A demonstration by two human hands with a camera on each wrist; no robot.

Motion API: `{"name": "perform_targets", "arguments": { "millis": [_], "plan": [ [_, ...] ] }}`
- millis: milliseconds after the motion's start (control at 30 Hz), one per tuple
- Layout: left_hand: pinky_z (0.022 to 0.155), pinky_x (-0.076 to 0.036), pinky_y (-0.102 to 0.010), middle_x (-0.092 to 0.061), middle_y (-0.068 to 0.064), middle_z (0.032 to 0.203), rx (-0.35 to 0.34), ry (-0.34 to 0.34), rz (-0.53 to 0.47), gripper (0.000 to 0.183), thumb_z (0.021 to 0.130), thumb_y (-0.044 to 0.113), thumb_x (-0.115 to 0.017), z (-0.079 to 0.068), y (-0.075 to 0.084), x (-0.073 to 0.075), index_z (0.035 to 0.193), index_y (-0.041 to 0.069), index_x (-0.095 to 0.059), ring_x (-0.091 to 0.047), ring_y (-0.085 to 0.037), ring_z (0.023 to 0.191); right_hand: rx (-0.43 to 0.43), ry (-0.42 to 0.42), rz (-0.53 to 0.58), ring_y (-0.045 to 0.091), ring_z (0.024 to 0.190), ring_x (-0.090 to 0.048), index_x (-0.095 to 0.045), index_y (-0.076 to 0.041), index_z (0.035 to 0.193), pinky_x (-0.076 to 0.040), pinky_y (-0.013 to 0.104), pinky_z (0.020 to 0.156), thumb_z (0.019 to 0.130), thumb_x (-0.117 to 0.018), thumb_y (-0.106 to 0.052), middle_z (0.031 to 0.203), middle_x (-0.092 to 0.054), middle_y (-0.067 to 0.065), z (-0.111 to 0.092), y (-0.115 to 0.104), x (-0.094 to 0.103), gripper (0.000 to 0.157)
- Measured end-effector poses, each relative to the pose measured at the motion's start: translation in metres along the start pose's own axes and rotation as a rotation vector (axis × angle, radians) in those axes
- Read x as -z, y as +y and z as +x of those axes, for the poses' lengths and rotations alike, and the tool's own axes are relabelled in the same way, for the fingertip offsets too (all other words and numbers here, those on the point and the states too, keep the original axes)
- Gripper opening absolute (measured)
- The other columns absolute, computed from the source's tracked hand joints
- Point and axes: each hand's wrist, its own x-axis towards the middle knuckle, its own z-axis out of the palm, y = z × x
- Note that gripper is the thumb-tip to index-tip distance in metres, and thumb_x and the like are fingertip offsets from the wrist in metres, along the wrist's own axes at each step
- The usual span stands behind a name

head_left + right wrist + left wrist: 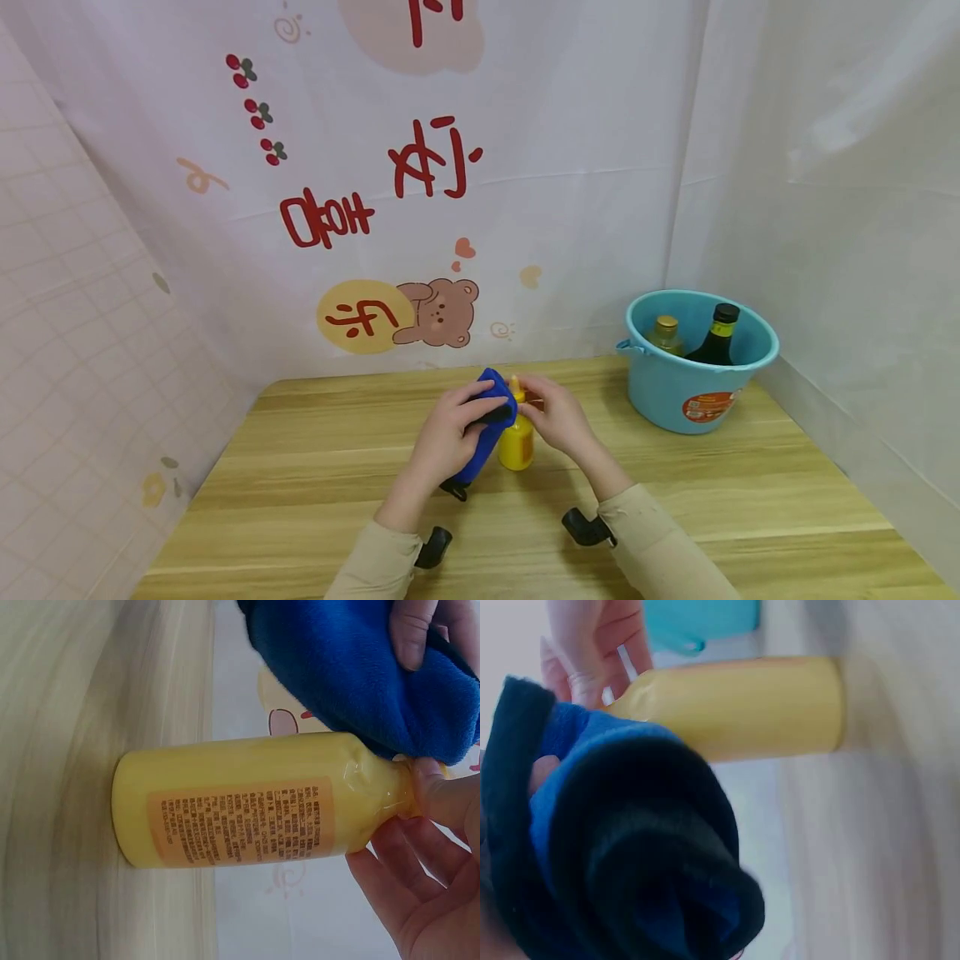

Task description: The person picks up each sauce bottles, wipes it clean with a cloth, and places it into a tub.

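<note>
A yellow squeeze bottle (516,450) with a pointed tip stands upright on the wooden table; its printed label (240,821) shows in the right wrist view. My right hand (558,417) holds the bottle at the neck, thumb on one side and fingers behind. My left hand (444,437) grips a folded blue cloth (486,454) with black edging, which lies against the bottle's upper part. In the left wrist view, the rolled end of the cloth (645,825) hides part of the bottle and most of the left hand.
A light blue bucket (652,392) stands at the back right of the table (315,500). Inside it are a dark bottle (716,342) with a black cap and a gold-capped bottle (665,335). A printed white curtain (570,208) hangs behind the table.
</note>
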Motion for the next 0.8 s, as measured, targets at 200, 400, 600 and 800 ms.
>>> {"name": "perform_targets", "arguments": {
  "millis": [200, 400, 600, 800],
  "plan": [
    [0.099, -0.048, -0.053, -0.06, -0.008, 0.134, 0.027, -0.033, -0.003, 0.043, 0.083, -0.009, -0.072, -0.005, 0.0, -0.005, 0.117, 0.017, -0.075, -0.056, -0.036, 0.12, -0.011, -0.007, 0.031, 0.03, 0.102, -0.067, -0.066, -0.004, 0.127, -0.057, 0.042, 0.085, 0.09, -0.069, -0.002, 0.123, -0.064, 0.014, 0.0, 0.001, 0.0, 0.037],
    [0.097, -0.049, -0.051, -0.06, -0.006, 0.134, 0.026, -0.09, 0.039, 0.042, 0.084, -0.006, -0.072, -0.014, -0.005, -0.013, 0.118, 0.019, -0.075, -0.056, -0.035, 0.118, 0.007, 0.005, 0.022, 0.031, 0.102, -0.067, -0.066, -0.004, 0.128, -0.057, 0.041, 0.084, 0.091, -0.068, -0.003, 0.123, -0.064, 0.014, -0.001, 0.001, 0.0, 0.037],
    [0.097, -0.05, -0.05, -0.06, -0.006, 0.134, 0.03, -0.096, 0.044, 0.043, 0.084, -0.007, -0.071, -0.018, -0.005, -0.013, 0.117, 0.02, -0.075, -0.055, -0.034, 0.119, 0.006, 0.012, 0.013, 0.029, 0.1, -0.068, -0.066, -0.006, 0.127, -0.058, 0.041, 0.083, 0.09, -0.07, -0.004, 0.122, -0.065, 0.012, -0.001, 0.0, -0.002, 0.037],
    [0.101, -0.047, -0.051, -0.06, -0.006, 0.134, 0.052, -0.128, 0.026, 0.043, 0.084, -0.008, -0.072, -0.023, -0.004, -0.012, 0.116, 0.021, -0.075, -0.053, -0.034, 0.123, -0.003, 0.015, 0.011, 0.03, 0.1, -0.068, -0.067, -0.005, 0.127, -0.058, 0.041, 0.083, 0.09, -0.07, -0.003, 0.122, -0.065, 0.012, -0.001, 0.0, -0.003, 0.037]
  ]
}}
